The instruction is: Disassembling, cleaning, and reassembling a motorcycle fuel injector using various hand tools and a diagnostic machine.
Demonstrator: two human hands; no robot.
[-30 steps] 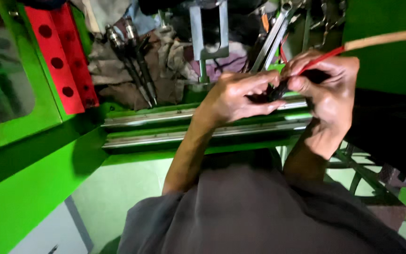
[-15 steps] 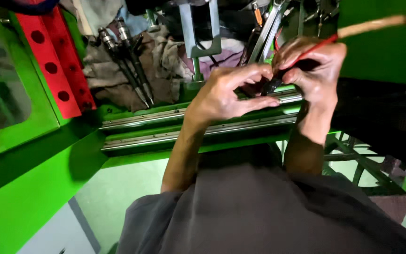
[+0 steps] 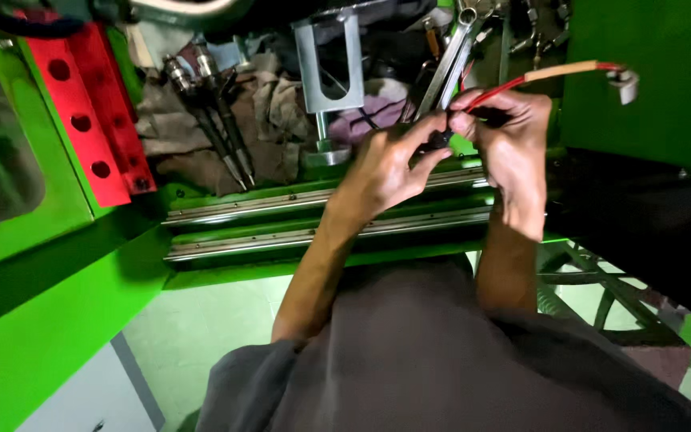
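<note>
Head cam looks straight down over a dark grey shirt, both forearms reaching out over the steel rails of a bright green machine bed. The left hand and right hand are pressed close together, fingers pinching a small black part between them, right above the rails. A red wire runs from that pinch up to a tan sleeve and a white connector. Further back: a red bracket with holes, two long metal injectors lying on dirty rags, a grey metal stand and some wrenches.
</note>
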